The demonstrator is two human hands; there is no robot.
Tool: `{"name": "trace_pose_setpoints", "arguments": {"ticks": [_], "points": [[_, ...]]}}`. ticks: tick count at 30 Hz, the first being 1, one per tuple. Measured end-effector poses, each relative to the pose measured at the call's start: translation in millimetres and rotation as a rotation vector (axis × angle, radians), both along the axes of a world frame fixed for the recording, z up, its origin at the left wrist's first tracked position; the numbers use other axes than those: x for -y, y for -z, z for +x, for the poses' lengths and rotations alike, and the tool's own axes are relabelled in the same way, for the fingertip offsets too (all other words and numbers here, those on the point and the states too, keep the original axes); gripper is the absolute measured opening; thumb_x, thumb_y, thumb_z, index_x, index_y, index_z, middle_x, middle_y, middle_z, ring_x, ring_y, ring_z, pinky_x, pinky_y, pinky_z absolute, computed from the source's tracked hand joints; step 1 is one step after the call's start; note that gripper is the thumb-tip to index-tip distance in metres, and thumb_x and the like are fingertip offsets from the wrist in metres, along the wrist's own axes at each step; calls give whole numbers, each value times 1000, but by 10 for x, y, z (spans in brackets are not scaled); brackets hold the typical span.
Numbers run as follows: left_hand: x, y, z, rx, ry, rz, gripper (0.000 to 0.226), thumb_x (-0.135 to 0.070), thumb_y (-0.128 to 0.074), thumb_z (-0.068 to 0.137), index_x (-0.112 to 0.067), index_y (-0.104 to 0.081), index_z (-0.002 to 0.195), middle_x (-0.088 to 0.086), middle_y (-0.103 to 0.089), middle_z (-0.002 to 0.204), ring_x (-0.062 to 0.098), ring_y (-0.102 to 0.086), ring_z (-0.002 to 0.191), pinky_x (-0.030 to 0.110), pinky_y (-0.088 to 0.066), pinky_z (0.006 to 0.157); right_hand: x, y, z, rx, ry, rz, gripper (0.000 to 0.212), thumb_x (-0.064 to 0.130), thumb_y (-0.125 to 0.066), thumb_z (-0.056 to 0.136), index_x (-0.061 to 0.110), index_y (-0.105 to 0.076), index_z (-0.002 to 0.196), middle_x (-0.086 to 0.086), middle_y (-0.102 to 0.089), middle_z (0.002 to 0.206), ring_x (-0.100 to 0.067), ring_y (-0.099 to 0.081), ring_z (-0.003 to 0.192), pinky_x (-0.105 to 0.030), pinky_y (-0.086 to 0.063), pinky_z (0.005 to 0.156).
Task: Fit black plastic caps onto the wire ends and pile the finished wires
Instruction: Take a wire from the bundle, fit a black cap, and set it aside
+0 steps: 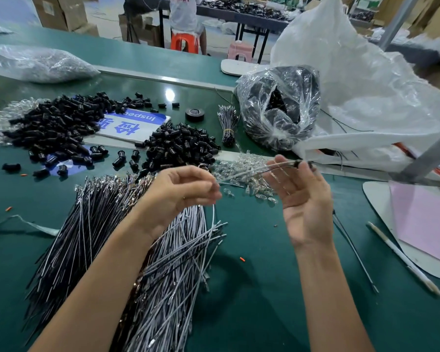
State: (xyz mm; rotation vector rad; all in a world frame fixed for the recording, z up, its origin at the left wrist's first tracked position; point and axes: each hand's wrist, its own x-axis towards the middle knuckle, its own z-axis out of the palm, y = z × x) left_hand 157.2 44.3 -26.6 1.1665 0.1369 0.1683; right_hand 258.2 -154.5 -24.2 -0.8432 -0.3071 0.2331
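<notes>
The left hand (186, 191) is curled closed, pinching a thin grey and black wire pair (249, 172) between thumb and fingertips. The pair runs up and right to the right hand (302, 201), whose palm faces up with the fingers mostly straight. Only its fingertips (305, 168) appear to nip the black cap (297, 163) on the far end of the wires. How firmly they grip it is hard to tell.

The capping step looks to be finishing on this pair: the cap sits on the wire ends, above the surface (264, 288). Next it probably needs a check that the cap is fully seated, then the pair has to be laid aside and a fresh pair and cap picked up.

Under the left forearm lie the loose grey wires (178, 262), with the black wires (69, 245) to their left. Beyond the hands are a scatter of clear plastic pieces (239, 166) and a heap of spare caps (181, 146). A larger heap (54, 128) lies far left, and a clear bag (277, 107) of dark parts far right.
</notes>
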Motion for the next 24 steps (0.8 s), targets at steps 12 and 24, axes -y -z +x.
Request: {"name": "trace_pose_setpoints", "arguments": {"ticks": [12, 24], "points": [[424, 6, 72, 117, -242, 155, 23, -22, -76, 69, -19, -78, 93, 6, -76, 80, 13, -71, 75, 20, -55, 70, -312, 19, -367, 333, 28, -619, 26, 1, -74, 83, 9, -66, 106, -8, -75, 75, -22, -73, 65, -24, -57, 62], [477, 46, 88, 272, -324, 80, 26, -10, -72, 73, -8, -68, 98, 3, -77, 88, 10, -71, 83, 17, -53, 75, -319, 56, -393, 487, 148, -717, 17, 6, -73, 85, 22, -74, 79, 3, -72, 67, -12, -69, 58, -17, -53, 58]]}}
